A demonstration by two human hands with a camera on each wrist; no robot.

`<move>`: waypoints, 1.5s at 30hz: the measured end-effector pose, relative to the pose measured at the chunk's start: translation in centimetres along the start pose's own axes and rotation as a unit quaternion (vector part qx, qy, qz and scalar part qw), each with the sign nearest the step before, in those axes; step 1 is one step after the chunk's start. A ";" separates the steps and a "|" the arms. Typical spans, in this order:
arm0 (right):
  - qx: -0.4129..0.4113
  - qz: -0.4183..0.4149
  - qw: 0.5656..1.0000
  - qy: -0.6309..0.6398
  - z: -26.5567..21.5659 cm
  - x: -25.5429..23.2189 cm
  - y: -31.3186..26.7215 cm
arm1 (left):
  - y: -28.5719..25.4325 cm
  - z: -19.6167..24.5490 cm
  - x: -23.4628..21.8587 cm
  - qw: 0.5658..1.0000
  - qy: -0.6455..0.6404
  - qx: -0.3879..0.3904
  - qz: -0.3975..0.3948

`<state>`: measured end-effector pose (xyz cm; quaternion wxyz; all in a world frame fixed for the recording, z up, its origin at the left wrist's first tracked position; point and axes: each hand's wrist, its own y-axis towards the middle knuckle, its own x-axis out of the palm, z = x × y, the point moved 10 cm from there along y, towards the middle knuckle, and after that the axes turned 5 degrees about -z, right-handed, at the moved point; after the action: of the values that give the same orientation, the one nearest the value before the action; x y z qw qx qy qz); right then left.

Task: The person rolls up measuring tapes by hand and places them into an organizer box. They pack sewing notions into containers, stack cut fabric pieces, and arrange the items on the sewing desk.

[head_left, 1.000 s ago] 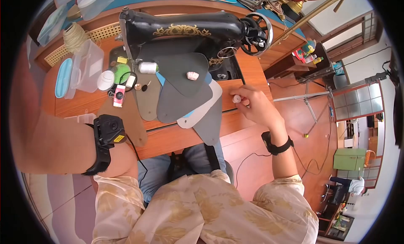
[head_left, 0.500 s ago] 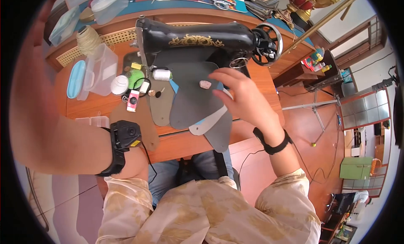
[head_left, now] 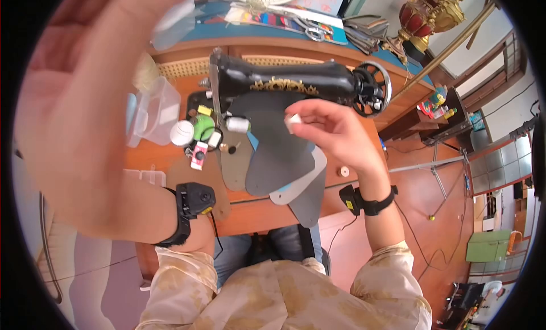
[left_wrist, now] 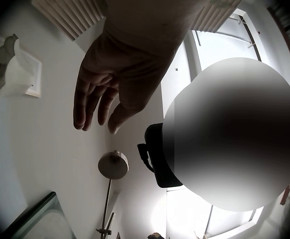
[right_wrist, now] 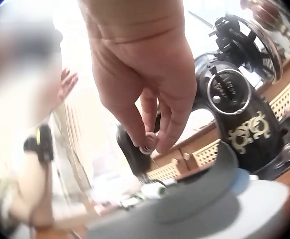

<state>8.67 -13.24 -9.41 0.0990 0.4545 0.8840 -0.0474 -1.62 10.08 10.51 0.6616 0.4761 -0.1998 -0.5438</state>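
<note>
My right hand (head_left: pixel 340 128) is lifted over the grey leather-like pieces (head_left: pixel 278 159) and pinches a small pale roll (head_left: pixel 293 122), which looks like a rolled-up tape measure. In the right wrist view the roll (right_wrist: pixel 148 143) shows a coiled end between thumb and fingertips. My left hand (head_left: pixel 85 97) is raised close to the head camera, large and blurred. With fingers loosely extended, the same left hand (left_wrist: pixel 120 79) holds nothing in the left wrist view. A small pale spool-like piece (head_left: pixel 343 171) stands on the wooden table, right of the grey pieces.
Behind the pieces stands a black sewing machine (head_left: pixel 284 79) with a handwheel (head_left: pixel 372 90). To its left lie a white thread spool (head_left: pixel 237 124), a green disc (head_left: pixel 203 127), a pink box (head_left: pixel 198 155) and a clear plastic box (head_left: pixel 162 117). Scissors (head_left: pixel 315 31) lie on the back shelf.
The right hand set the small spool-like piece down on the table, moved left and picked up the pale roll from the grey pieces. The left hand shows more in view as the head view shifted.
</note>
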 end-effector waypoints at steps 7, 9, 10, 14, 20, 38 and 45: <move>-0.215 -0.084 0.960 0.159 -12.3 -0.2 0.4 | 0.4 1.2 5.3 0.993 -0.015 -0.022 -0.113; -0.253 -0.112 0.938 0.209 -14.2 0.1 0.3 | 0.8 1.8 6.2 0.989 -0.005 0.019 -0.144; -0.264 -0.118 0.935 0.207 -14.8 0.2 0.5 | 1.0 2.0 6.6 0.991 -0.031 0.014 -0.131; -0.303 -0.091 0.922 0.223 -15.7 -0.2 0.7 | 0.9 1.3 7.2 0.992 -0.016 -0.025 -0.123; -0.342 -0.094 0.903 0.241 -16.0 -0.8 0.7 | 1.3 0.6 7.7 0.993 -0.024 -0.024 -0.114; -0.380 -0.042 0.899 0.211 -16.0 -2.7 0.7 | 1.1 -1.3 9.4 0.982 -0.144 -0.125 -0.002; -0.330 -0.043 0.919 0.209 -15.9 -2.4 0.3 | 1.3 -1.7 10.0 0.986 -0.124 -0.109 -0.028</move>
<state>8.20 -12.22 6.59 0.0543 0.3571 0.8686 0.3391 3.66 1.61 8.28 0.6642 0.3355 -0.2070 -0.6352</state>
